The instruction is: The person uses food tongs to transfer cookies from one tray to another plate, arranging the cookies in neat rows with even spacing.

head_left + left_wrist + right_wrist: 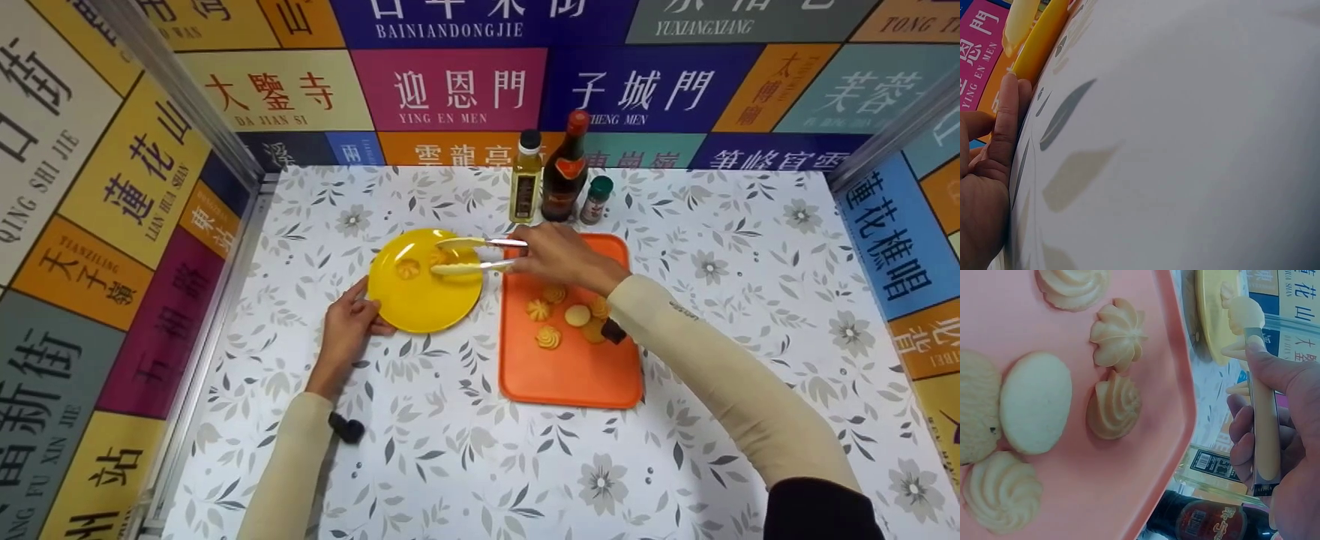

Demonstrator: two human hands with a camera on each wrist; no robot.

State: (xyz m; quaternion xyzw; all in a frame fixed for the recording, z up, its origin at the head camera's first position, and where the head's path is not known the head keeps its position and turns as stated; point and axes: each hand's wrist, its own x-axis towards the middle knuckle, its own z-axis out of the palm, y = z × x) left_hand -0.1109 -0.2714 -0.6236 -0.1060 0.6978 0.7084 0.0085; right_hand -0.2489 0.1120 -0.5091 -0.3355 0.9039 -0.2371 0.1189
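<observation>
At the left rim of the yellow plate (420,307), my left hand (351,322) holds the edge, its fingertips right against the rim in the left wrist view. My right hand (559,255) grips a pair of tongs (480,266) with metal arms and pale tips, reaching over the plate from the right. The spread tips lie on either side of one piped cookie (439,257). Another piped cookie (407,268) lies on the plate to its left. In the right wrist view, my fingers and thumb wrap the tongs (1266,422).
Right of the plate lies an orange tray (570,379) bearing several piped cookies (548,337) and a smooth round cookie (577,315). Behind it stand an oil bottle (526,184), a dark red-capped bottle (562,180) and a green-capped jar (596,201). Printed walls border the floral tabletop (450,450).
</observation>
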